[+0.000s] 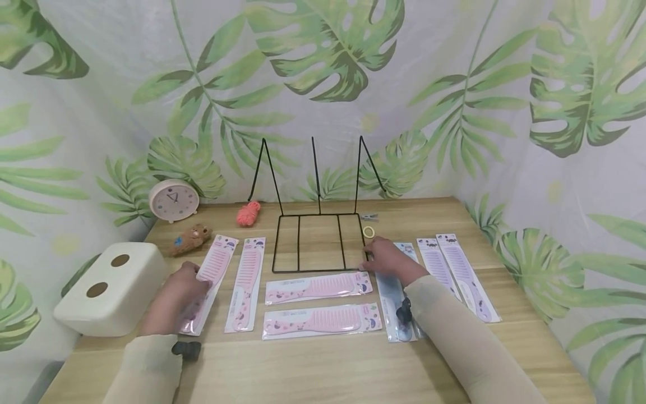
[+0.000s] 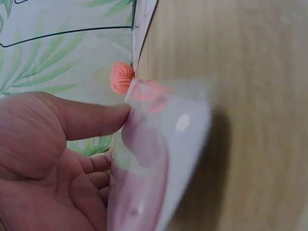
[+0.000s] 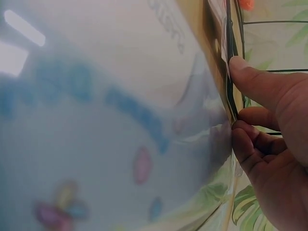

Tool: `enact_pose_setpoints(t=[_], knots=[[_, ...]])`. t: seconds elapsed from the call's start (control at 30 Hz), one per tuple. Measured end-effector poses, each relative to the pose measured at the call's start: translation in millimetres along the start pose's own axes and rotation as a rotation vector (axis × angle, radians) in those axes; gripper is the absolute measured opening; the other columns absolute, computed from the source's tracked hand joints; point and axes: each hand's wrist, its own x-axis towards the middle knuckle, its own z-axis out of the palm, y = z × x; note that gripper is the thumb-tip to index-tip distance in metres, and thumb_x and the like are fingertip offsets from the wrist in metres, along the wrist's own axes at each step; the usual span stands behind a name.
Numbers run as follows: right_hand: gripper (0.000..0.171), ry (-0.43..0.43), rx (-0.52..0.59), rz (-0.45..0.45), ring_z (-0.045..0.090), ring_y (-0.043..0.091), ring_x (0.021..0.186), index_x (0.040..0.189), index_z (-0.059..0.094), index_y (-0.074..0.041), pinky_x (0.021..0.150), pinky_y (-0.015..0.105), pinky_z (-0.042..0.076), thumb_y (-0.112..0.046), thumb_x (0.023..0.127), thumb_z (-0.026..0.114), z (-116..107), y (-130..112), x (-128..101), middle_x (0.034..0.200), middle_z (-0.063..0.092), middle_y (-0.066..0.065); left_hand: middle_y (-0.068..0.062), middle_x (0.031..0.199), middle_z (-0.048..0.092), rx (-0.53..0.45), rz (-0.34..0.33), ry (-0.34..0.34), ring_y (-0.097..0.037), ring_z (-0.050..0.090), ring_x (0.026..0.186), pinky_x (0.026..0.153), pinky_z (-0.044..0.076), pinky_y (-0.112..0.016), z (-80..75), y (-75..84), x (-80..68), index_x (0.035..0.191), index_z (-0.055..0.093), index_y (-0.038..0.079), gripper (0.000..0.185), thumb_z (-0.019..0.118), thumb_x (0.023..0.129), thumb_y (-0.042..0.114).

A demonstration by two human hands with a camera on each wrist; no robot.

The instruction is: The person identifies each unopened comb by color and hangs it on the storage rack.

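My left hand (image 1: 197, 282) lies over the lower end of the leftmost pink comb pack (image 1: 218, 259). In the left wrist view the thumb (image 2: 98, 118) and curled fingers pinch that pack (image 2: 149, 163), whose edge is raised off the wooden table (image 2: 250, 72). My right hand (image 1: 374, 259) is at the front right corner of the black wire rack (image 1: 318, 241), over the top of a blue comb pack (image 1: 392, 306). From the right wrist, thumb (image 3: 252, 79) and curled fingers grip the rack's wire (image 3: 230, 57), beside the blue pack (image 3: 106, 120).
Three more pink comb packs (image 1: 318, 287) lie in front of the rack, two purple ones (image 1: 456, 269) to the right. A cream box (image 1: 113, 286), plush toy (image 1: 189, 239), clock (image 1: 174, 200) and orange yarn (image 1: 249, 214) stand left. A yellow ring (image 1: 369, 231) lies behind the right hand.
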Motion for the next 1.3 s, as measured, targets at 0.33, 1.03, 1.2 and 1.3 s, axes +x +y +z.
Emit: enact_pose_setpoints(t=[0.33,1.03,1.2,1.3], knots=[[0.057,-0.012,0.002,0.025,0.062,0.039,0.138,0.146,0.066,0.002,0.119,0.053,0.05,-0.031,0.102,0.08,-1,-3,-1,0.147,0.065,0.022,-0.044,0.142,0.049,-0.029,0.106,0.027,-0.051,0.055,0.121,0.096,0.051,-0.061,-11.4,-2.1,-6.2,0.151,0.034,-0.011,0.05,0.05,0.109,0.011],[0.055,0.007,0.013,0.034,0.064,0.038,0.135,0.142,0.069,0.002,0.117,0.053,0.052,-0.03,0.099,0.083,0,-3,-2,0.143,0.068,0.021,-0.047,0.162,0.031,-0.385,0.378,0.024,-0.058,0.042,0.148,0.107,0.055,-0.059,-22.8,20.1,-27.4,0.161,0.008,-0.002,0.056,0.036,0.113,-0.002],[0.054,0.012,0.011,0.033,0.066,0.035,0.13,0.141,0.07,0.002,0.114,0.052,0.053,-0.031,0.099,0.083,-1,-3,-2,0.14,0.069,0.02,-0.043,0.165,0.033,-0.494,0.383,-0.025,-0.054,0.046,0.145,0.096,0.059,-0.048,-22.4,26.0,-30.4,0.156,0.011,0.008,0.048,0.036,0.115,-0.001],[0.053,0.012,0.003,0.031,0.067,0.032,0.123,0.14,0.071,0.001,0.111,0.052,0.055,-0.031,0.099,0.083,-1,-4,-2,0.136,0.07,0.019,-0.041,0.167,0.034,-0.521,0.405,-0.049,-0.054,0.043,0.149,0.1,0.059,-0.052,-22.2,30.1,-31.7,0.153,0.014,0.01,0.045,0.037,0.116,0.0]])
